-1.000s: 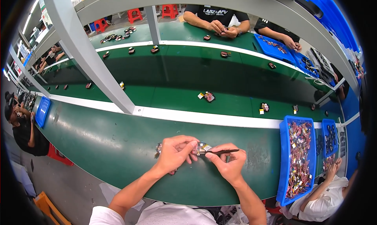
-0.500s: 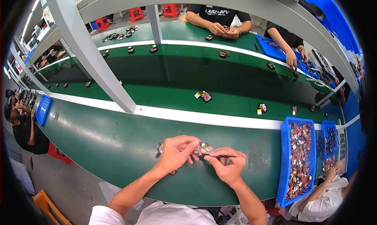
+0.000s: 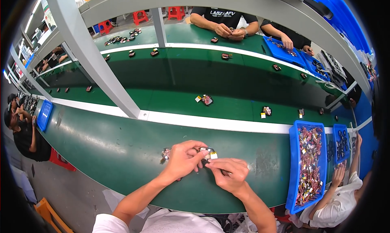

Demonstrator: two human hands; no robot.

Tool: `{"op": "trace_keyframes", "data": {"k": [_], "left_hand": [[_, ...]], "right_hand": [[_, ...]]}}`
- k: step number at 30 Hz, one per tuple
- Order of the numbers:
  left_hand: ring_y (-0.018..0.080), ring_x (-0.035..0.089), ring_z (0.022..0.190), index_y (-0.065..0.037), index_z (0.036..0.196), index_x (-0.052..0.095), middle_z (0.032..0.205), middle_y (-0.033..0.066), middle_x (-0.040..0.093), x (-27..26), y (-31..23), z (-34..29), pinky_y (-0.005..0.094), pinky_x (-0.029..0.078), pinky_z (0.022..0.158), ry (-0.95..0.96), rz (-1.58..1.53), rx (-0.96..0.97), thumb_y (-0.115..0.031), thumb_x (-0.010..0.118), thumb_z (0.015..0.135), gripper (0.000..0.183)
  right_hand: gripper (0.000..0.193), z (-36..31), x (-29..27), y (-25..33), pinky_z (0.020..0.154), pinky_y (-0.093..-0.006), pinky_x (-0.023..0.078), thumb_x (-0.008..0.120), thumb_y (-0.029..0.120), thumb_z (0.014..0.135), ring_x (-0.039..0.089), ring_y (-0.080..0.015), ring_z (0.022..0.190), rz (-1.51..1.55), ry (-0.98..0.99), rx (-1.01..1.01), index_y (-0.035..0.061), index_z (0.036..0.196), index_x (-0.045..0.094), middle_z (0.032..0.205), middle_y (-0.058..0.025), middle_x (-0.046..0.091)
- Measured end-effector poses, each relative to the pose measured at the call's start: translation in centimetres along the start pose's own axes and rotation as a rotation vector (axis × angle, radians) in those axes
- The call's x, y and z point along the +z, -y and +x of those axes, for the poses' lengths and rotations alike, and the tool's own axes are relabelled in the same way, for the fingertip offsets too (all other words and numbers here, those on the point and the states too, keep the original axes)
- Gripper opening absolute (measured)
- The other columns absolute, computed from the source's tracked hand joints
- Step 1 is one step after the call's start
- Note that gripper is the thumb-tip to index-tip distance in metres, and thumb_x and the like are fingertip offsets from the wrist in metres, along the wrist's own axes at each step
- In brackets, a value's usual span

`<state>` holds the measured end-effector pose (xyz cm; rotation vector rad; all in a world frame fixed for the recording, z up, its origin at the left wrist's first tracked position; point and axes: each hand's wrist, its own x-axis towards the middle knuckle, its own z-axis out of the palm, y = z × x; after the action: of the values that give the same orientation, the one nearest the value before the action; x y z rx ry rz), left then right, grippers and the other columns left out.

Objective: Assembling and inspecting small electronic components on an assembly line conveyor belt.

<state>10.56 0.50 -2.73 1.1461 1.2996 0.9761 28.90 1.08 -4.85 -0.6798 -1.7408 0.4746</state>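
Observation:
Both my hands meet over the green workbench (image 3: 134, 151). My left hand (image 3: 181, 159) grips a small electronic assembly (image 3: 207, 151), dark-rimmed with a pale inside and a white-and-yellow tag on its right. My right hand (image 3: 230, 173) is closed, its thumb and fingertips pressed at the assembly's lower right edge. A slim black tool showed in that hand before; now it is mostly hidden by the fingers. Another small assembly (image 3: 165, 153) lies just left of my left hand, and a bit of a further one shows under my wrist.
A blue tray (image 3: 291, 172) heaped with small assemblies stands to my right, with a smaller blue tray (image 3: 340, 143) beyond. Past a white rail (image 3: 195, 124), spaced assemblies lie on the green conveyor belt (image 3: 162, 99). A grey post (image 3: 97, 54) rises ahead. Co-workers sit opposite, left and right.
My right hand has shifted slightly left and rolled, hiding the slim tool that stuck out. The assembly has turned a little in my left hand. Pieces on the near belt have moved left.

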Motion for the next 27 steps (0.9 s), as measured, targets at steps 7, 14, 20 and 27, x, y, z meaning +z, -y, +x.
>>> {"op": "trace_keyframes", "data": {"k": [7,14,20,27], "left_hand": [[0.0104,0.067,0.059,0.009,0.110,0.065,0.079,0.0103,0.071,0.9,0.5,0.0,0.0238,0.053,0.046,-0.073,0.082,0.095,0.000,0.068,0.094,0.019],[0.0125,0.064,0.051,0.009,0.102,0.067,0.077,0.0102,0.070,-0.2,-0.6,1.9,0.0273,0.051,0.042,-0.132,0.146,0.056,0.001,0.069,0.092,0.013],[0.0174,0.067,0.049,0.009,0.097,0.067,0.074,0.0114,0.070,-9.6,-1.5,12.8,0.0307,0.052,0.044,-0.530,0.173,0.241,-0.003,0.066,0.091,0.014],[0.0374,0.071,0.076,0.009,0.095,0.067,0.077,0.0147,0.064,-13.8,-0.7,15.7,0.0439,0.056,0.066,-1.168,1.216,0.387,-0.018,0.068,0.093,0.027]], "right_hand": [[0.014,-0.1,0.0,-0.1,0.053,-0.0248,0.052,0.080,-0.006,0.070,0.072,-0.0166,0.059,-0.025,0.016,0.015,0.0062,0.076,0.076,0.075,-0.0042,0.076],[0.015,0.7,-0.9,-0.6,0.044,-0.0212,0.040,0.084,-0.004,0.071,0.057,-0.0081,0.048,0.032,-0.040,0.110,0.0047,0.080,0.075,0.080,-0.0073,0.077],[0.018,0.8,-1.7,-1.3,0.042,-0.0196,0.032,0.085,-0.005,0.073,0.046,-0.0025,0.048,0.061,-0.210,0.233,-0.0002,0.086,0.074,0.089,-0.0098,0.077],[0.020,0.8,-1.6,-1.6,0.040,-0.0208,0.029,0.086,-0.002,0.073,0.038,-0.0026,0.042,0.070,-0.217,0.233,0.0023,0.088,0.074,0.090,-0.0081,0.077]]}}
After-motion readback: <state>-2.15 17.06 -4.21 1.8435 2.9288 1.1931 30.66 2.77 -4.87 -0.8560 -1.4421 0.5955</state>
